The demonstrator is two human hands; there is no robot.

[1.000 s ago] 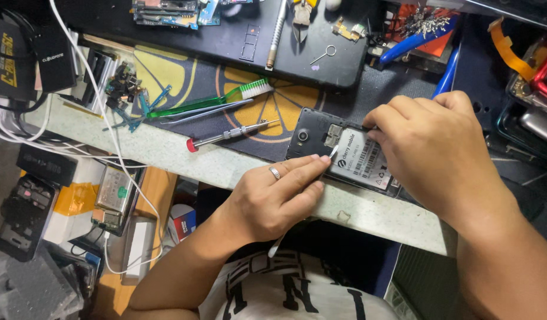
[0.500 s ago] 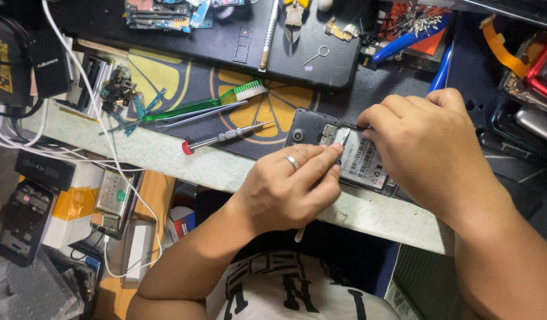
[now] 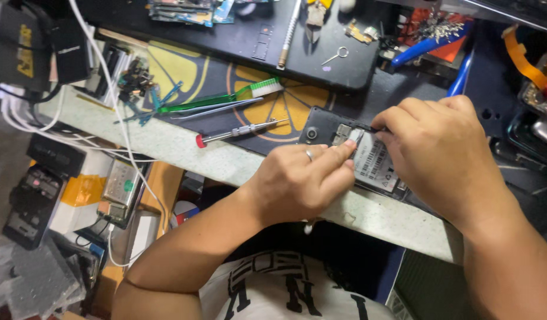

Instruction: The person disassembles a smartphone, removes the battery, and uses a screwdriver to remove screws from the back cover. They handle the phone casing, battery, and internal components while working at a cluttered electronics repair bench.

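phone: black one (image 3: pixel 321 131), back cover off, lying flat at the front edge of the bench (image 3: pixel 226 163), half on the dark mat (image 3: pixel 226 95) — both my hands are on it.

battery: grey slab (image 3: pixel 374 163) sitting in the open back, label side up, between my two hands.

left hand: curled (image 3: pixel 303 181), forefinger and thumb pinched on a thin pale tool whose tip (image 3: pixel 357 137) sits at the battery's top corner. Ring on one finger.

right hand: draped over the phone's right end (image 3: pixel 439 154), fingertips pressing down near the battery's top edge. Can't tell if it's pinching anything, the fingers hide that.

handling: I'd guess the phone is light and stiff, and would skate on the mat unless pinned. Battery looks thin and shouldn't be bent or poked, so I'd lift from a corner, not the middle.

grip: hold the phone by its long edges — stay off the exposed contacts.

nearby: red-tipped screwdriver (image 3: pixel 238 131), tweezers (image 3: pixel 217 108) and a green toothbrush (image 3: pixel 226 98) just left, all untouched.
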